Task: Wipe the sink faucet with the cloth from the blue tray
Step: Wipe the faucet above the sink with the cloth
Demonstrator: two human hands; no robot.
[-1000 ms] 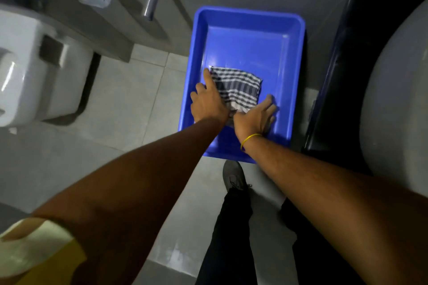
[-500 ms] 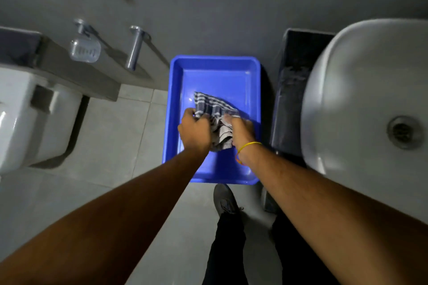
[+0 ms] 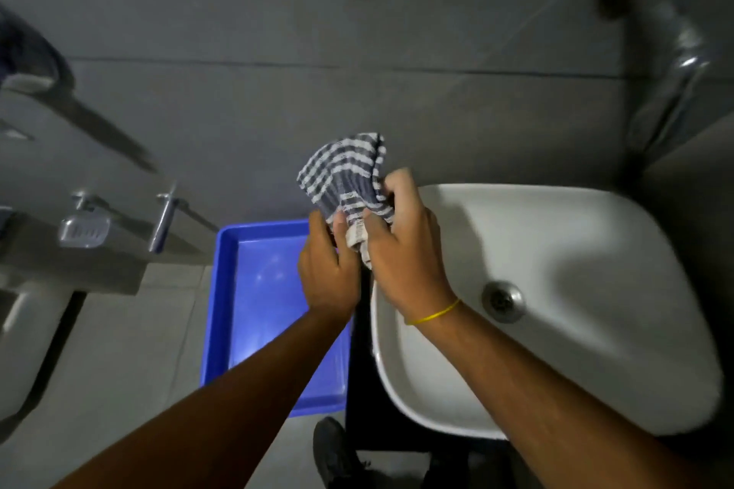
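A grey-and-white striped cloth is held up in the air by both hands, bunched at its lower end. My left hand grips it from the left and my right hand, with a yellow band at the wrist, grips it from the right. The hands hover above the gap between the blue tray on the floor and the white sink basin. The tray holds nothing. A chrome faucet, blurred, juts from the grey wall at the upper right, well above and to the right of the cloth.
The sink drain lies right of my right wrist. A soap dish and a metal handle are fixed to the wall at left, above a white toilet. My shoe rests on the tiled floor below the tray.
Both hands gathered the cloth and lifted it out of the tray, up and toward the sink. The view has swung upward and right, bringing the faucet into sight.
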